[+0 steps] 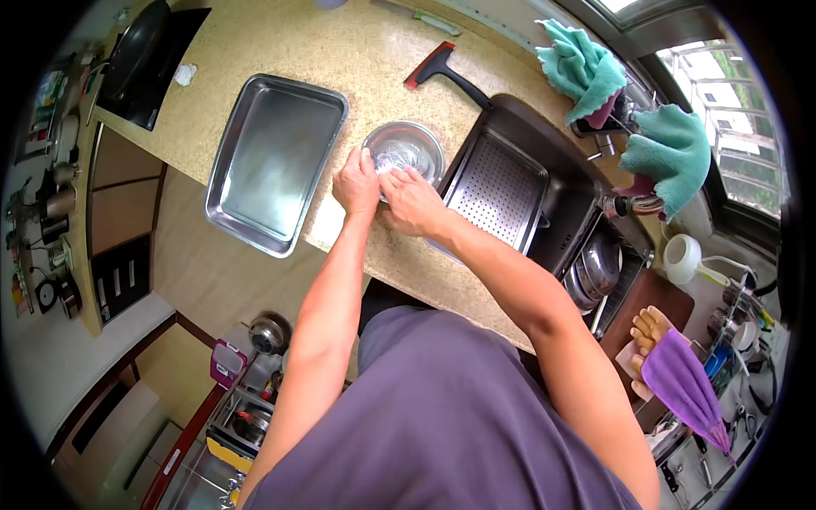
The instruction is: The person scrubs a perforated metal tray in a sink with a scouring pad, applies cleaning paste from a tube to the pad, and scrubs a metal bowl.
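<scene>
A round metal bowl [412, 140] with a shiny, clear-looking inside sits on the speckled counter [374, 89], left of the sink. At its left rim is my left hand [356, 182], fingers closed on the edge. My right hand [411, 201] lies over the bowl's near side, its fingers bent together at the rim; the fingertips partly cover what is inside. Left of the bowl stands a rectangular metal tray [276, 161], not touched by either hand.
The sink [557, 183] on the right holds a perforated tray [497, 191]. A squeegee [463, 81] lies behind the bowl, and a knife [435, 23] farther back. Teal cloths [671, 153] hang by the window. Metal bowls [597, 268] stand right of the sink.
</scene>
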`<state>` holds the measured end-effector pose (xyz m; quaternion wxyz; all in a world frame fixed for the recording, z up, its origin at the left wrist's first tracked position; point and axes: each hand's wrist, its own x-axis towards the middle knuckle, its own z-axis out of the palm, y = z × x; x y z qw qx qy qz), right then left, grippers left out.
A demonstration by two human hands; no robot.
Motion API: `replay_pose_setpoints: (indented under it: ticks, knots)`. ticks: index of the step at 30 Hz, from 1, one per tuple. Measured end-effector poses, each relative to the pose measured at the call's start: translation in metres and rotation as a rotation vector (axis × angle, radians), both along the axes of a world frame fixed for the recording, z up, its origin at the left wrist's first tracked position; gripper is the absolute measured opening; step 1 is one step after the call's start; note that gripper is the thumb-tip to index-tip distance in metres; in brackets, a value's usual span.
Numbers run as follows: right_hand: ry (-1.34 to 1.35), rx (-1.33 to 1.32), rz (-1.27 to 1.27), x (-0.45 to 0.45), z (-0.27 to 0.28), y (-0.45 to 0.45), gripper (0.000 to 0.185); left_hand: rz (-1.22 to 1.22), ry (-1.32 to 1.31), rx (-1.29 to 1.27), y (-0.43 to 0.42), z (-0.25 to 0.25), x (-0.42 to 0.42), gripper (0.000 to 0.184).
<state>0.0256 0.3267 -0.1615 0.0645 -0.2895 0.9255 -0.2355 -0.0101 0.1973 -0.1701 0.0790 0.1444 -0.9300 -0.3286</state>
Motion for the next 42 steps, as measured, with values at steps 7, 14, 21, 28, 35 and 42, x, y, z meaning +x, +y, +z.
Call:
replay_pose_setpoints:
  ticks: [7, 14, 21, 28, 35, 42]
  knots:
    - [-0.183, -0.007, 0.078, -0.016, 0.016, 0.003, 0.058, -0.004, 0.041, 0.002, 0.001, -0.004, 0.003, 0.026]
    - [-0.197, 0.069, 0.128, -0.001, 0.02, 0.021, 0.066, -0.036, 0.002, -0.044, 0.002, -0.004, 0.005, 0.025]
    - [-0.154, -0.01, 0.104, 0.0, 0.018, 0.016, 0.075, -0.029, 0.024, -0.022, 0.001, -0.001, 0.003, 0.025]
    - [-0.044, 0.024, 0.047, -0.011, 0.007, 0.005, 0.069, -0.038, 0.012, -0.034, -0.002, -0.005, 0.004, 0.024]
    - [0.14, 0.372, 0.199, -0.001, 0.033, 0.056, 0.033, -0.089, -0.008, -0.043, -0.003, 0.003, 0.0, 0.025]
    - [0.207, 0.105, 0.162, 0.002, 0.026, 0.071, 0.024, -0.104, -0.003, -0.067, -0.005, 0.0, 0.001, 0.026]
